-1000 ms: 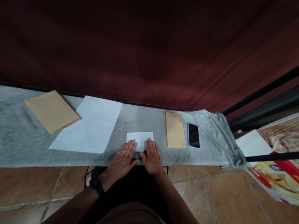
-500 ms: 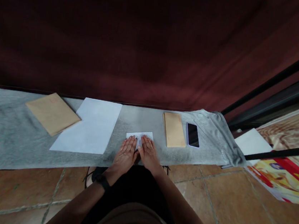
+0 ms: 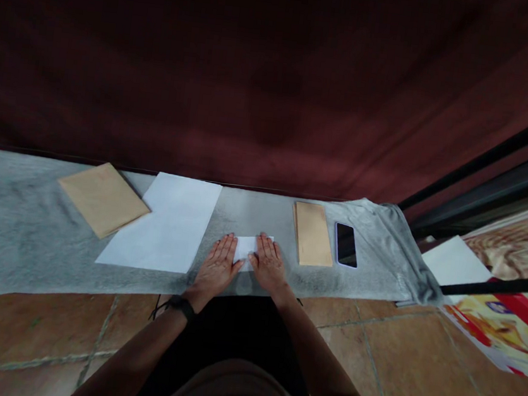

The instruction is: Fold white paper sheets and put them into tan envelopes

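Observation:
A small folded sheet of white paper (image 3: 246,245) lies on the grey cloth in front of me. My left hand (image 3: 217,265) rests flat on its left end, fingers stretched forward. Across its right end lies my right hand (image 3: 267,263), also flat with the fingers extended. Between the two hands the middle of the paper shows, while both ends are mostly covered. A dark band circles my left wrist.
On the grey cloth-covered table (image 3: 3,225), large white paper (image 3: 165,228) lies to the left, partly under brown envelopes (image 3: 104,199). More brown envelopes (image 3: 313,235) and a phone (image 3: 347,245) lie to the right. A colourful box (image 3: 506,327) stands beyond the table's right end.
My hands have moved apart toward the two ends of the folded paper, uncovering its middle. The whole view has shifted slightly.

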`<act>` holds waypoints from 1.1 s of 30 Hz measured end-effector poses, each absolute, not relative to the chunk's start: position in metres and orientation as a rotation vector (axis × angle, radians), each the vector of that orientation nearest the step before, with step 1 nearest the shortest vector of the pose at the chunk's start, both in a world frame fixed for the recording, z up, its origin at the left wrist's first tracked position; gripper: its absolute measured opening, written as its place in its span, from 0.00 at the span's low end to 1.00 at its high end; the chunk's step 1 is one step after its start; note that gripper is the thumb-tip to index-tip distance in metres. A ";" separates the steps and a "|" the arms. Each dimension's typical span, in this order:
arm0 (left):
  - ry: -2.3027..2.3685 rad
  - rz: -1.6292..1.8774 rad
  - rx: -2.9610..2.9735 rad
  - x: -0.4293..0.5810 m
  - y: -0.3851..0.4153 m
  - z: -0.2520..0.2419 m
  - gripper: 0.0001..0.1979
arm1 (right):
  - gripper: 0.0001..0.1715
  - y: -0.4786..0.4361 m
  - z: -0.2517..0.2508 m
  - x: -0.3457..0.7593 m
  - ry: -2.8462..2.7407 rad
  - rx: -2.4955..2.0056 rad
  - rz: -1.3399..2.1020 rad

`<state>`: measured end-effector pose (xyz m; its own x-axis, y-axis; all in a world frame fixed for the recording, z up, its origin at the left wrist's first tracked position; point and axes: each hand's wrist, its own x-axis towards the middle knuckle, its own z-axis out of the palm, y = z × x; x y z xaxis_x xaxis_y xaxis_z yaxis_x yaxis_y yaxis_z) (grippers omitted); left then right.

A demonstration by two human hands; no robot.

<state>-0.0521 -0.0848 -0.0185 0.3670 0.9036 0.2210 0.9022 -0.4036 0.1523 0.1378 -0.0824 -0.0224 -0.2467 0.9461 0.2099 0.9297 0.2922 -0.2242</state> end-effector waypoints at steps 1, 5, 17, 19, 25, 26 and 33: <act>1.716 0.425 2.593 -0.053 -0.085 -0.018 0.36 | 0.35 -0.082 -0.023 0.140 -2.248 -1.718 0.057; 1.722 0.459 2.581 -0.055 -0.086 -0.019 0.36 | 0.36 -0.084 -0.027 0.148 -2.207 -1.759 -0.019; 1.482 0.479 2.712 -0.050 -0.115 -0.015 0.30 | 0.31 -0.092 -0.018 0.141 -2.162 -1.751 0.006; 1.459 0.459 2.731 -0.049 -0.120 -0.016 0.31 | 0.30 -0.094 -0.016 0.131 -2.292 -1.608 0.088; 1.388 0.404 2.786 -0.053 -0.123 -0.014 0.33 | 0.30 -0.098 -0.016 0.124 -2.393 -1.541 0.155; 1.368 0.390 2.798 -0.054 -0.123 -0.013 0.34 | 0.30 -0.098 -0.017 0.127 -2.391 -1.557 0.145; 1.312 0.331 2.801 -0.059 -0.123 -0.006 0.39 | 0.32 -0.092 -0.021 0.146 -2.369 -1.668 0.072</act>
<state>-0.0591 -0.1227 -0.0057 0.6216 0.7628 0.1783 0.7561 -0.6437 0.1179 0.1456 -0.0923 -0.0214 -0.3175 0.9331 0.1689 0.9212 0.3458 -0.1785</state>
